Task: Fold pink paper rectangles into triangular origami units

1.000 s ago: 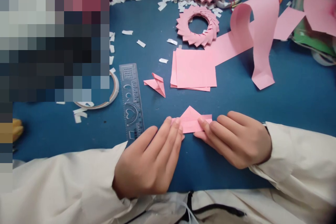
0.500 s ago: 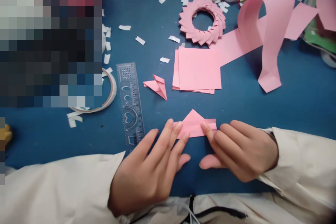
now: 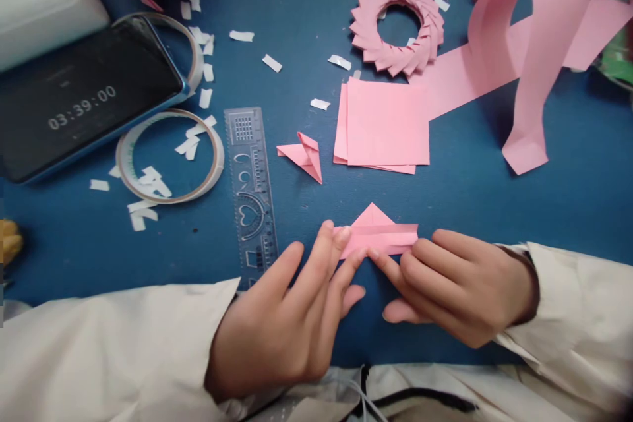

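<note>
Left hand (image 3: 279,320) and right hand (image 3: 467,287), thumbs spread away, press folded pink paper (image 3: 383,241) near person's edge of table (image 3: 469,201); open room between paper and pink strip (image 3: 541,66).

The left arm (image 3: 119,343) enters from the lower left of the frame. The left hand (image 3: 277,323), back upward, lies just below the centre, its fingers fanned and reaching up and right, its thumb (image 3: 353,299) showing apart beneath them. The right arm (image 3: 583,303) enters at the lower right. The right hand (image 3: 465,285), also back upward, stretches its index finger (image 3: 388,267) leftward; the other fingers bend, and its thumb (image 3: 403,311) sits apart below.
</note>
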### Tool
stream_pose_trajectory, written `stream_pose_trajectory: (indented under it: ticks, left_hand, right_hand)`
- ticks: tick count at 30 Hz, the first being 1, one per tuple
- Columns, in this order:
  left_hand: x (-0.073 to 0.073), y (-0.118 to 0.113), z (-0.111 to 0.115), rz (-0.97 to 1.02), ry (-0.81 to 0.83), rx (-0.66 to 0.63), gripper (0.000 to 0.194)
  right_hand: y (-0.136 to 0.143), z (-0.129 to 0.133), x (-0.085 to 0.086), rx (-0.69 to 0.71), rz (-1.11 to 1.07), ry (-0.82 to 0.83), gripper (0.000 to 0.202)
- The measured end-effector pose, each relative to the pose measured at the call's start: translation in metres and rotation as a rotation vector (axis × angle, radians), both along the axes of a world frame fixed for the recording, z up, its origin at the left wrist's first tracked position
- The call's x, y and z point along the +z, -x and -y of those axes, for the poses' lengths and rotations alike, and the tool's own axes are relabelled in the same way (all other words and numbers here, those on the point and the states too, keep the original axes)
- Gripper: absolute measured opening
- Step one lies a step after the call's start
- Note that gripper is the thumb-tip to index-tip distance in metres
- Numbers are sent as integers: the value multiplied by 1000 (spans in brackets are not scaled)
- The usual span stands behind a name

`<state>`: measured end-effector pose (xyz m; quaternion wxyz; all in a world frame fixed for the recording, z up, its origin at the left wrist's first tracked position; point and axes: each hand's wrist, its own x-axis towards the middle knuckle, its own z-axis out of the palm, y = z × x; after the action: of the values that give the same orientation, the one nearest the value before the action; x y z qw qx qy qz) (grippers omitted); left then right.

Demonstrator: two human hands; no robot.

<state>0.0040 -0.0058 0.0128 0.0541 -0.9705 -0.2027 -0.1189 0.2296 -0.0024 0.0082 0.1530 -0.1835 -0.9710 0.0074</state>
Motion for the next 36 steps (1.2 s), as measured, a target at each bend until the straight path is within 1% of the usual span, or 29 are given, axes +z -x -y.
stream_pose_trajectory:
  ticks: [3, 6, 9, 18, 23, 26, 30, 32, 36]
  left_hand:
    - [-1, 1, -1, -2, 9, 1, 34]
    - [-1, 2, -1, 26, 43, -18, 40]
    - [1, 1, -1, 35, 79, -8, 44]
    - [-2, 0, 0, 46, 101, 13, 36]
    - [2, 0, 0, 30, 99, 5, 35]
    - [4, -1, -1, 59, 93, 9, 32]
    - [5, -2, -2, 84, 126, 15, 28]
    - [5, -1, -2, 84, 150, 20, 28]
    - [5, 1, -4, 53, 181, 25, 35]
  right_hand:
    - [0, 0, 0, -13, 2, -7, 30]
    - [1, 0, 1, -15, 12, -19, 31]
    - [1, -1, 2, -7, 10, -15, 31]
    - [0, 0, 2, 7, -3, -18, 31]
    - [1, 0, 2, 8, 8, 7, 23]
    - [1, -1, 2, -2, 10, 21, 22]
    - [0, -2, 1, -5, 2, 10, 21]
    - [0, -2, 0, -5, -19, -3, 22]
    - [-1, 0, -2, 4, -80, -20, 21]
